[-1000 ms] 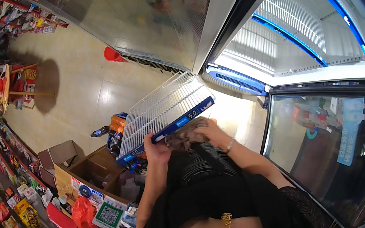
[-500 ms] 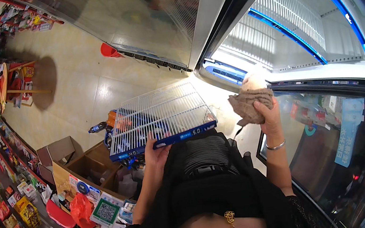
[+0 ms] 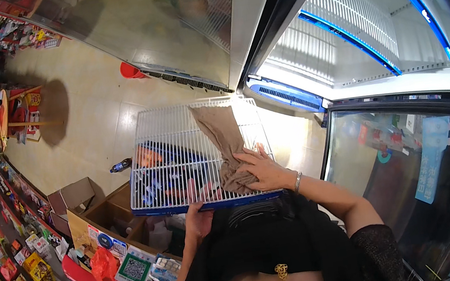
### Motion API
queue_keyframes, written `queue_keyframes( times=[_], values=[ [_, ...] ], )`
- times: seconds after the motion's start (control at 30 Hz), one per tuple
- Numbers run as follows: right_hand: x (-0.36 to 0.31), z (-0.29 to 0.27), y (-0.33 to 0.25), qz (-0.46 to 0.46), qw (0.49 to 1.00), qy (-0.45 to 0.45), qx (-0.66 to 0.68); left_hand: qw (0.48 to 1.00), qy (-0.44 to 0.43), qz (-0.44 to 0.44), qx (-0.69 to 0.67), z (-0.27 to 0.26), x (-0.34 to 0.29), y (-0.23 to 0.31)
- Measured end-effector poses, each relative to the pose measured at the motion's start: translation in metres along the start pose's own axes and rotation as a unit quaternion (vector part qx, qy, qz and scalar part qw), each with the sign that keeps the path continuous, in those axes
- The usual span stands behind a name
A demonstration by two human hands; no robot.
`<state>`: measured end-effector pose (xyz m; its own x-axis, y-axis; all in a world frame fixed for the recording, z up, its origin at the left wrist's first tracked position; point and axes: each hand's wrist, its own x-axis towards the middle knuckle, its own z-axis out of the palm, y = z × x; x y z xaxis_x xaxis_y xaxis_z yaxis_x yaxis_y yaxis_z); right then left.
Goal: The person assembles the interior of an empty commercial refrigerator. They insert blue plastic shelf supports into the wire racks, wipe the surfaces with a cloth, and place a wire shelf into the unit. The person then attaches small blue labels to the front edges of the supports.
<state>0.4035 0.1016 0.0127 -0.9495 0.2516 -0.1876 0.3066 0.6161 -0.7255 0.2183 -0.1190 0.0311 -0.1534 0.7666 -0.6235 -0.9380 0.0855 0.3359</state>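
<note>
1. Rack [image 3: 237, 201]: white wire grid with a blue front edge, held out before the torso. Front edge close to the black clothing; contact between the two not determinable.
2. Left hand [image 3: 200, 222]: closed around the front edge, gripping it left of the middle. Thumb on the near side, fingers partly visible through the wires from underneath.
3. Brown cloth [image 3: 217, 127]: lying on top of the wires, right of the middle. Stretched out from the far edge toward the front edge, smoother at the far end, bunched near the front right corner.
4. Right hand [image 3: 268, 170]: laid over the bunched part of the cloth, fingers extended across it, back of the hand uppermost. Cannot tell whether any fold is pinched. Silver bracelet [image 3: 298, 182] on the wrist.
5. Dark bottle [image 3: 121, 166]: lying on the floor [image 3: 95, 120], just beyond the left edge of the rack. Further dark and orange items seen through the wires; details obscured.
6. Cooler [image 3: 399, 87]: standing open and lit, beyond the far right corner of the rack; blue-edged shelves [image 3: 350, 41] inside.
7. Red bucket [image 3: 131, 70]: on the floor, well beyond the far left corner, near a glass door.
</note>
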Motion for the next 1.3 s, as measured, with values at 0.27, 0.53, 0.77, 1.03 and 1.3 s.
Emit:
queue_keyframes(
  times=[0.27,0.53,0.77,1.03,1.3],
  values=[
    [0.094,-0.040,0.098,0.180,0.953,0.233,-0.078,0.999,-0.006,0.008,0.047,0.037,-0.014,0.010],
    [0.110,-0.064,0.076,0.242,0.954,0.153,0.090,0.999,-0.009,-0.006,0.046,0.063,-0.010,0.008],
    [0.044,-0.010,-0.060,-0.174,0.983,0.023,0.061,0.996,0.036,-0.040,0.069,-0.006,0.002,-0.009],
    [0.209,-0.067,0.030,-0.045,0.940,0.331,-0.063,0.998,0.018,-0.049,0.035,0.023,-0.015,-0.012],
    [0.244,-0.056,-0.039,0.062,0.954,0.288,0.053,0.990,0.074,-0.043,0.115,0.050,-0.022,-0.010]
  ],
)
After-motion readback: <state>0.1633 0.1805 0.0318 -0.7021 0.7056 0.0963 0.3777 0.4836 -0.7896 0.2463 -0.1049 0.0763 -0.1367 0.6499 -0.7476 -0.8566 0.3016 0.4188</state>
